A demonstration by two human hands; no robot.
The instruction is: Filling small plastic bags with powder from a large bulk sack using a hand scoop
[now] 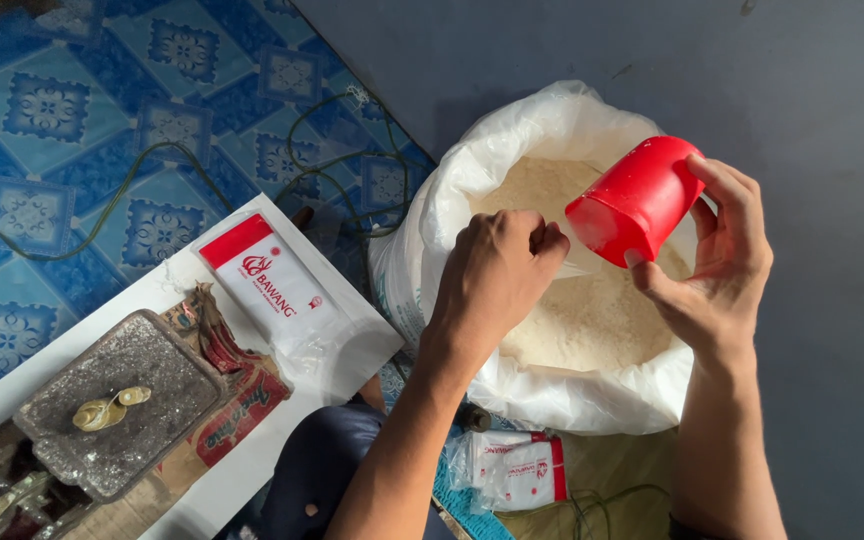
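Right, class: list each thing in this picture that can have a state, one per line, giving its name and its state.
White sack: open, top rolled down, holding pale powder.
Red cup: tilted, held in the right hand.
Small clear bag: pinched by the left hand over the sack.
Printed pouches on the board: lying flat, seemingly empty.
Grey scale pan: holding two small brass-coloured pieces.
Green cable: loose on the floor.

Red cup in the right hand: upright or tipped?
Tipped. The right hand holds the red cup on its side, base facing the camera, above the open white sack of pale powder. Its contents can't be seen.
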